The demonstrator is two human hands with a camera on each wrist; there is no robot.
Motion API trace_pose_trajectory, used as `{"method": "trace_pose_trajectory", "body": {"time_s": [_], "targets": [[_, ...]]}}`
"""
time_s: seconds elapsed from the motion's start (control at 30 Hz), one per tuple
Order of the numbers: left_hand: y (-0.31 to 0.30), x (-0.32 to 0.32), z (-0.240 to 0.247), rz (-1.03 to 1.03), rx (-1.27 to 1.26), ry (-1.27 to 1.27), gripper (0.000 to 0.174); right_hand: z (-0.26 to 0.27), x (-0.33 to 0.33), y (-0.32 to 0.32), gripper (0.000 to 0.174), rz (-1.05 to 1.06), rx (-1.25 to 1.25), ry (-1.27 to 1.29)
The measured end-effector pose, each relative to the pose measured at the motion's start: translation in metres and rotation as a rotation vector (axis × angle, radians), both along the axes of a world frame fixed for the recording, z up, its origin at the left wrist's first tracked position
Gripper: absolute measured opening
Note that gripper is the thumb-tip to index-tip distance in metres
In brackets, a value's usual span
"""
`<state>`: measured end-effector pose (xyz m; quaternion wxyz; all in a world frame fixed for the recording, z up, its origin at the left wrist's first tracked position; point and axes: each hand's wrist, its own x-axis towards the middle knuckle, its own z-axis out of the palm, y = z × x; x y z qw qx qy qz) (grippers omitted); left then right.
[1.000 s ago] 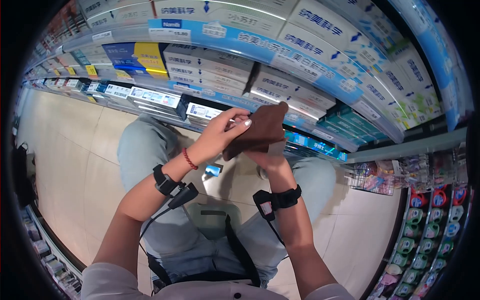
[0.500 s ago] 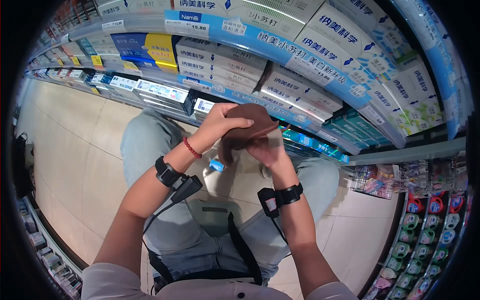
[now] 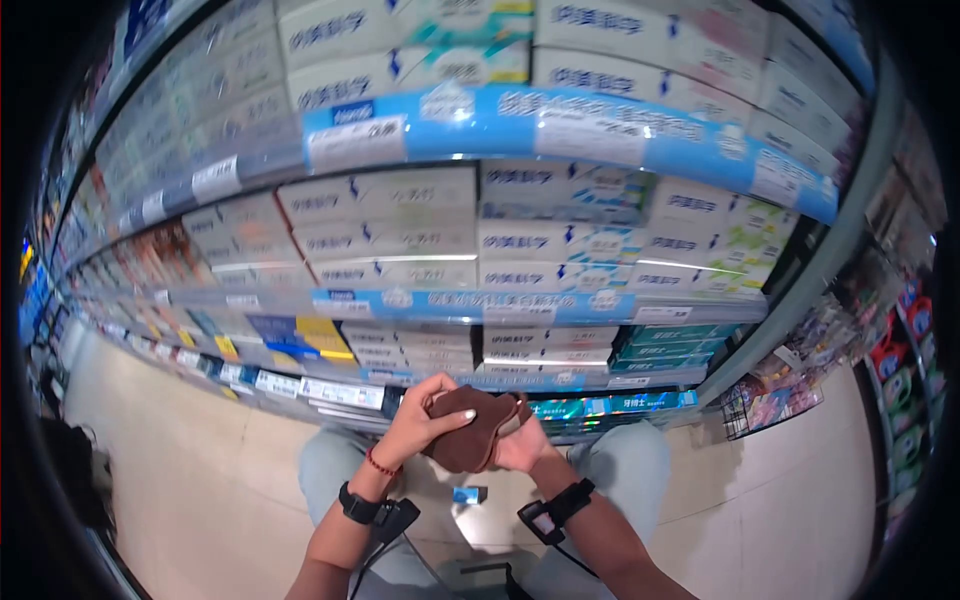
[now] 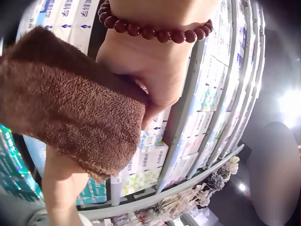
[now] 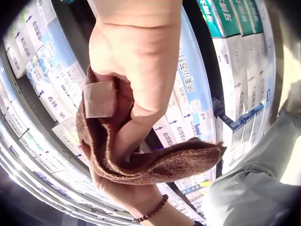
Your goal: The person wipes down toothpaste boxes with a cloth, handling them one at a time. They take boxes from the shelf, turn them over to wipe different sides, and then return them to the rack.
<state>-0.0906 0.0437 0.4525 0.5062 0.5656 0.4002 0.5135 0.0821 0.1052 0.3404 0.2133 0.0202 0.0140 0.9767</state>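
A folded brown cloth (image 3: 465, 430) is held between both hands in front of the lowest shelf. The left hand (image 3: 412, 428), with a red bead bracelet, grips its left side, thumb on top. At the right edge, the right hand (image 3: 522, 446) holds the cloth from beneath. In the left wrist view the fuzzy cloth (image 4: 75, 103) hangs from the left hand (image 4: 146, 70), whose fingertips are partly hidden. The right wrist view has the right hand (image 5: 136, 70) with its fingers curled into the folds of the cloth (image 5: 155, 165), beside a pale label (image 5: 99, 100).
Shelves of boxed goods (image 3: 380, 240) stand ahead, with blue price strips (image 3: 470, 125). A small blue item (image 3: 466, 495) lies on the tiled floor (image 3: 230, 480) between the knees. To the right hangs a wire basket (image 3: 775, 405) of packets.
The head view has tilted up, showing more upper shelves. The cloth, bunched and hanging before, is now a more compact folded shape, still in both hands.
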Motion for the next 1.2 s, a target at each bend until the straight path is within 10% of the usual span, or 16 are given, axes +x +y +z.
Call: {"method": "trace_pose_trajectory", "body": {"time_s": [0.3,0.5,0.73,0.8,1.1,1.2], "targets": [[0.020,0.021,-0.013,0.297,-0.241,-0.294,0.018,0.041,0.017,0.000,0.065,-0.155,0.152,0.137],[0.012,0.013,-0.035,0.276,-0.249,-0.331,0.024,0.046,0.025,0.003,0.033,-0.335,0.605,-0.632],[0.004,0.013,-0.061,0.046,-0.286,0.205,0.046,0.022,0.048,0.020,0.026,-0.511,1.169,-1.345],[0.002,0.016,-0.066,0.021,-0.101,0.735,0.036,0.031,0.044,0.012,0.023,-0.627,1.164,-1.476],[0.007,0.019,-0.039,0.322,0.374,1.072,0.027,0.054,0.045,0.008,0.033,-0.036,1.374,-1.079],[0.013,0.024,-0.016,0.111,0.001,0.947,0.028,0.041,0.046,0.011,0.040,-0.245,1.672,-1.175]]}}
